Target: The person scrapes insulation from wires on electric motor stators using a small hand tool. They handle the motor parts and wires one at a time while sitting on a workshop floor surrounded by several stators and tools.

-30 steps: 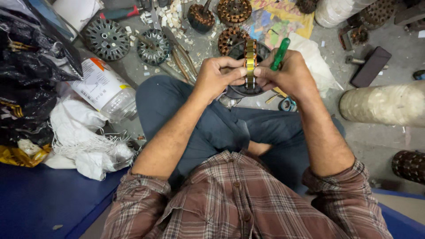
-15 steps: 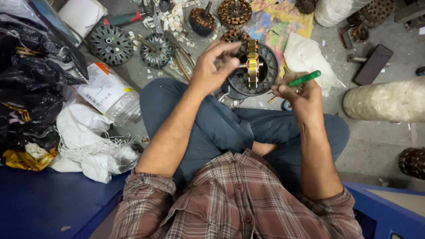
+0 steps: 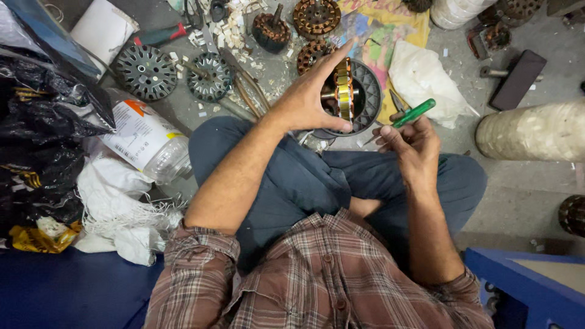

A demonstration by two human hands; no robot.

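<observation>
My left hand (image 3: 309,97) grips a round motor stator (image 3: 345,91) with yellow and copper windings, held on edge above my knee. Behind it on the floor lies a dark ribbed motor cover (image 3: 367,97). My right hand (image 3: 413,145) sits lower right of the stator and holds a green-handled tool (image 3: 414,113), its thin tip pointing left toward the stator but apart from it. I sit cross-legged in dark trousers and a plaid shirt.
Several toothed rotor discs (image 3: 146,72) and wound stators (image 3: 315,17) lie on the floor ahead. A clear plastic jar (image 3: 146,141), white cloth (image 3: 122,207) and black bags (image 3: 36,134) sit left. A pale roll (image 3: 536,131) lies right; a blue box (image 3: 530,286) is lower right.
My right hand has pulled away from the stator, down and to the right, with the green tool. My left hand keeps hold of the stator and has opened its fingers wider.
</observation>
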